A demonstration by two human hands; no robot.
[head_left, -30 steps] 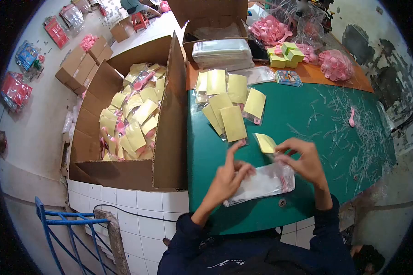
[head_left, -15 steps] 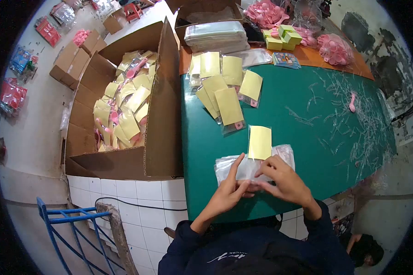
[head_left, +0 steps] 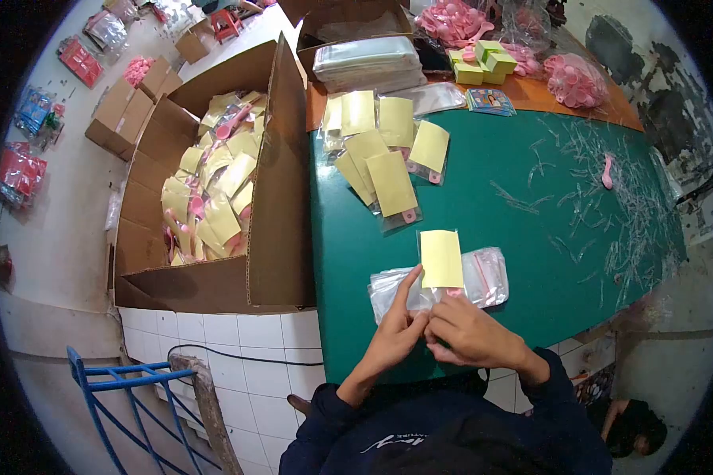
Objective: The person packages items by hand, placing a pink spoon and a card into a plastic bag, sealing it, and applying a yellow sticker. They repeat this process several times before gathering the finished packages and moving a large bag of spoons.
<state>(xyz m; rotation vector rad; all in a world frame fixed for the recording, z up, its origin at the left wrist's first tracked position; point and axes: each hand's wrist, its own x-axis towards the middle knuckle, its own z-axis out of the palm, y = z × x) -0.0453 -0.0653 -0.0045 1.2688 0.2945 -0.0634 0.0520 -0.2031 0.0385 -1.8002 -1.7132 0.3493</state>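
Observation:
A clear plastic bag holding a yellow card (head_left: 441, 259) lies over a stack of clear plastic bags (head_left: 486, 277) at the table's near edge. Something pink shows at the bag's lower end, partly hidden by fingers. My left hand (head_left: 396, 331) pinches the lower end with thumb and fingers, its index finger stretched along the bag's left side. Against it, my right hand (head_left: 471, 331) has its fingers closed on the same end. Farther up the table, several bagged yellow cards (head_left: 390, 183) overlap, with pink pieces showing at some lower ends.
Left of the green table (head_left: 483, 158) stands a large cardboard box (head_left: 281, 190) full of similar bagged cards. Clear plastic strips (head_left: 626, 206) and a pink spoon (head_left: 608, 172) lie at the right. Stacked plastic bags (head_left: 364, 59), yellow-green boxes (head_left: 483, 63) and pink items (head_left: 576, 81) line the back.
The bag with the yellow card has shifted towards me and slightly left. My right hand has moved down and left, its fingers now closed together at the bag's lower end.

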